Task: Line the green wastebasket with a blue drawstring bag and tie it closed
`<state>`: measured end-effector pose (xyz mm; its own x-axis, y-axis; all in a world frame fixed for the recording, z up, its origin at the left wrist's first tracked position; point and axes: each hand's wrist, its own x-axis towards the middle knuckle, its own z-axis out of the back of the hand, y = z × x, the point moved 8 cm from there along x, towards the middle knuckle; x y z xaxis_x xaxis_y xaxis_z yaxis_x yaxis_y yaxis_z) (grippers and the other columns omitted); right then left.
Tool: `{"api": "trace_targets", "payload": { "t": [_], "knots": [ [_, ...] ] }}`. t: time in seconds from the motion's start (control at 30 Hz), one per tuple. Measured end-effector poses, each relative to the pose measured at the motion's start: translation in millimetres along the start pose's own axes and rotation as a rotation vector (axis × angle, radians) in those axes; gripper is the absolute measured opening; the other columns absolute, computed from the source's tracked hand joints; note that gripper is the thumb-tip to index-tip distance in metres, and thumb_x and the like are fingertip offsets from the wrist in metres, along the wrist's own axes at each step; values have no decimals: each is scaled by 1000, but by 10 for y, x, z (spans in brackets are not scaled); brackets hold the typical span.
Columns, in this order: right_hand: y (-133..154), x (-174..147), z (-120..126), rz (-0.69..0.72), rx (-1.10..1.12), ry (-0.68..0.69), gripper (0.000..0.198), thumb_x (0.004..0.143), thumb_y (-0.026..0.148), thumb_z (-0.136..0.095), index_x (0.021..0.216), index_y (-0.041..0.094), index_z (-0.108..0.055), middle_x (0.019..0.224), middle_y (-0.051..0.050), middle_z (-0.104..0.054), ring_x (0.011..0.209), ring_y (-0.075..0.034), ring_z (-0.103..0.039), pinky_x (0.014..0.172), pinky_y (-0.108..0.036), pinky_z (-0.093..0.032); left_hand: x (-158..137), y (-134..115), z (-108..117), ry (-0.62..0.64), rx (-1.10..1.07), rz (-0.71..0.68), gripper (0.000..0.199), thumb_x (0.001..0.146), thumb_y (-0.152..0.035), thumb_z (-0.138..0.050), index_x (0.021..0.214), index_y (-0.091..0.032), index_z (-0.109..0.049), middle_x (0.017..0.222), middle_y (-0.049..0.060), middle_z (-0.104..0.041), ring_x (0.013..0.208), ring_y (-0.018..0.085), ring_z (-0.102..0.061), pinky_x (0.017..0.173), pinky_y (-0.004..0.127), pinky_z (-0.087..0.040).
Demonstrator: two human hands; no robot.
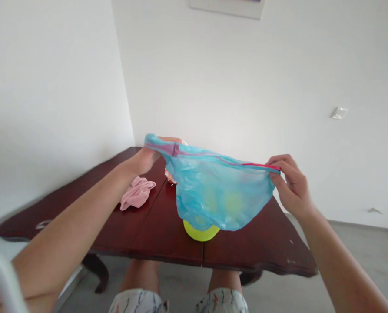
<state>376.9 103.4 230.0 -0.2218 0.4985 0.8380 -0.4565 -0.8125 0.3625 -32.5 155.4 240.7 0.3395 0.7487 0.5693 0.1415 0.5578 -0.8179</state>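
Note:
A thin blue drawstring trash bag (220, 191) is stretched sideways above the table between my two hands. My left hand (145, 160) grips its upper left corner, with the plastic covering part of the fingers. At the other end, my right hand (292, 184) pinches the upper right corner by the red drawstring. The bag's lower part hangs in front of a yellow-green round object (200, 233). Only that object's lower edge shows plainly, and more yellow-green shows faintly through the plastic.
A crumpled pink cloth (137, 193) lies on the dark red wooden table (167, 237), left of the bag. An orange-and-white item (170, 176) is mostly hidden behind the bag. White walls stand behind and to the left. A white curved bar (4, 278) is at the lower left.

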Motion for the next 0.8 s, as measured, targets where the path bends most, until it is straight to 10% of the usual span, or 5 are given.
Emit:
{"api": "trace_targets", "payload": {
  "t": [0.17, 0.33, 0.53, 0.7, 0.8],
  "knots": [
    [-194, 131, 221, -90, -100, 8, 20, 115, 42, -76, 106, 28, -88, 85, -3, -71, 75, -22, -61, 67, -37, -48, -14, -577, -45, 157, 713, -325, 79, 93, -96, -83, 132, -28, -94, 137, 12, -91, 127, 40, -77, 123, 54, -56],
    [-214, 167, 325, -133, 217, -212, 11, 102, 41, -92, 104, 30, -89, 89, -1, -79, 78, -22, -70, 73, -37, -58, 50, -642, -182, 113, 595, -345, 70, 98, -78, -93, 145, -27, -90, 153, 14, -87, 145, 40, -79, 130, 56, -58],
    [-307, 109, 158, -235, 75, -220, 14, 89, 22, -76, 90, 27, -89, 88, -2, -85, 80, -24, -74, 79, -38, -58, 109, -420, -397, 104, 604, -235, 72, 91, -68, -105, 148, -27, -90, 154, 15, -88, 141, 40, -85, 127, 57, -68],
    [160, -55, 424, 60, 39, -579, 51, 93, 17, -64, 130, 30, -95, 119, -5, -90, 104, -28, -82, 97, -45, -61, -105, -586, -564, 83, 824, -555, 90, 105, -65, -94, 183, -34, -63, 194, 13, -54, 178, 41, -56, 150, 59, -46],
    [387, -128, 374, 146, -51, -529, 49, 106, 30, -67, 148, 32, -90, 142, -9, -85, 127, -35, -81, 109, -55, -63, -228, -513, -739, 217, 948, -702, 95, 116, -59, -83, 197, -40, -37, 204, 13, -35, 186, 41, -43, 152, 66, -39]
  ]
}}
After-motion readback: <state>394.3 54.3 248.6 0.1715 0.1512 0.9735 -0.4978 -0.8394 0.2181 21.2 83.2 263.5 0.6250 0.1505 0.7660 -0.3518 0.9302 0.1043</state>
